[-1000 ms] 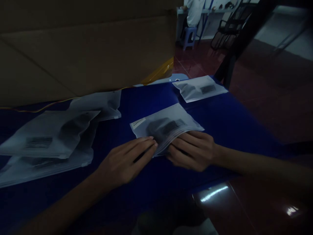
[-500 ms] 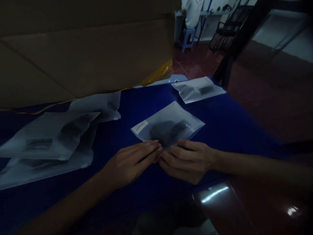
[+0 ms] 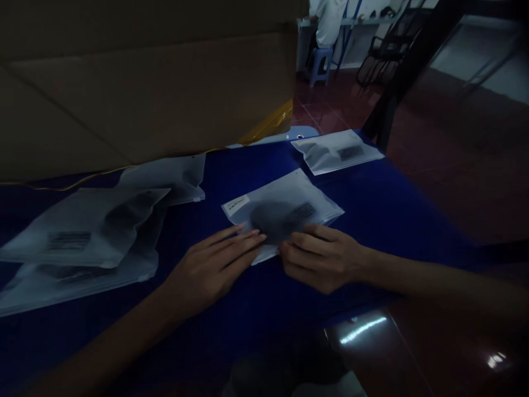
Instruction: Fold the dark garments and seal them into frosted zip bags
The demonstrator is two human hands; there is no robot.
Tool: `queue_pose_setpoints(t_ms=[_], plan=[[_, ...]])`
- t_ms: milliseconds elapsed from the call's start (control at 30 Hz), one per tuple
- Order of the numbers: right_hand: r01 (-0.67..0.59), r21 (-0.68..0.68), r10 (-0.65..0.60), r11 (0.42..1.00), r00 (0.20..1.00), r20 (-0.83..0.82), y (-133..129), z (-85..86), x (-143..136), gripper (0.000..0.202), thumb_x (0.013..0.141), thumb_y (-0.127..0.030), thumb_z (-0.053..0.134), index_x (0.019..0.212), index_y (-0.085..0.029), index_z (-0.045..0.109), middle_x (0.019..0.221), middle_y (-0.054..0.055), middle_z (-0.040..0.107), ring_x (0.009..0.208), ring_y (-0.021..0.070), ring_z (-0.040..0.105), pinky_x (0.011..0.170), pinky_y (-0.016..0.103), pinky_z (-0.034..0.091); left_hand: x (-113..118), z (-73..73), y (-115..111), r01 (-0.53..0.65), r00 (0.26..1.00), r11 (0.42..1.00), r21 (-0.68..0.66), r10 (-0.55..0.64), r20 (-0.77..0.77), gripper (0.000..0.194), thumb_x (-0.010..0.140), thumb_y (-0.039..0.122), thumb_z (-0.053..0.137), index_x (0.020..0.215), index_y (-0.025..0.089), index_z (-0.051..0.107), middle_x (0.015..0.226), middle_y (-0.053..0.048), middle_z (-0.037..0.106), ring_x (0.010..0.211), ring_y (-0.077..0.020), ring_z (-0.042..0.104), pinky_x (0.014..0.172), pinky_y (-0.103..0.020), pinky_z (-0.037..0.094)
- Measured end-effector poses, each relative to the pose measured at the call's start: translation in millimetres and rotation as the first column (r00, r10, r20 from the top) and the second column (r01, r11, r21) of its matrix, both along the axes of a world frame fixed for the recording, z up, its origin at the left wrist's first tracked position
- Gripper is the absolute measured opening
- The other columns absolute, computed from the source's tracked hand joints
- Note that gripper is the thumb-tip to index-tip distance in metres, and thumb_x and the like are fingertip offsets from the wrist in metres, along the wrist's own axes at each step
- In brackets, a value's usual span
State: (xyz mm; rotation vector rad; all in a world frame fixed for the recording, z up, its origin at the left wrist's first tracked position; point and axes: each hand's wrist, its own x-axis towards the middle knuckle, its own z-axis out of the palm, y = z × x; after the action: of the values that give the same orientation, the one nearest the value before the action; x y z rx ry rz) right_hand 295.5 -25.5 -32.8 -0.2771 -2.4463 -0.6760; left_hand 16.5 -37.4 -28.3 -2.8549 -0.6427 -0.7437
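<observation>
A frosted plastic zip bag lies flat in front of me, with a dark item showing through it, a small white label at its left corner and dark print near its right side. My left hand rests on its near left part, fingers stretched out flat. At the near edge, the curled fingers of my right hand are closed on the bag's zip side. My right fingertips are partly hidden.
Several similar bags lie overlapping at the left, and another bag is at the far right of the blue table. A large cardboard box stands behind. Farther off, a person sits on a blue stool.
My hands have moved apart: the left flattens more over the bag, and the right has slid rightward along its near edge. More of the bag's near corner shows.
</observation>
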Motion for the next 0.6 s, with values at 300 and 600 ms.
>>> queue_pose_setpoints(t_ms=[300, 600], plan=[[0.315, 0.034, -0.317, 0.948, 0.945, 0.082, 24, 7.5, 24, 0.021, 0.099, -0.006, 0.061, 0.089, -0.019, 0.074, 0.092, 0.002, 0.073, 0.091, 0.0204, 0.055, 0.083, 0.036, 0.042, -10, 0.0, 11, -0.092, 0.996, 0.996, 0.021, 0.092, -0.016, 0.02, 0.105, 0.007, 0.058, 0.12, 0.012, 0.071, 0.121, -0.007, 0.08, 0.113, -0.0168, 0.077, 0.117, -0.042, 0.055], [0.649, 0.054, -0.65, 0.759, 0.752, 0.107, 33, 1.3, 36, 0.018, 0.096, -0.007, 0.062, 0.086, -0.017, 0.073, 0.087, 0.007, 0.066, 0.089, 0.0245, 0.053, 0.078, 0.038, 0.038, -12, 1.4, 10, -0.153, 0.987, 0.988, 0.028, 0.154, -0.048, 0.021, 0.108, 0.007, 0.05, 0.114, 0.012, 0.069, 0.119, -0.008, 0.08, 0.108, -0.0182, 0.078, 0.11, -0.043, 0.062]])
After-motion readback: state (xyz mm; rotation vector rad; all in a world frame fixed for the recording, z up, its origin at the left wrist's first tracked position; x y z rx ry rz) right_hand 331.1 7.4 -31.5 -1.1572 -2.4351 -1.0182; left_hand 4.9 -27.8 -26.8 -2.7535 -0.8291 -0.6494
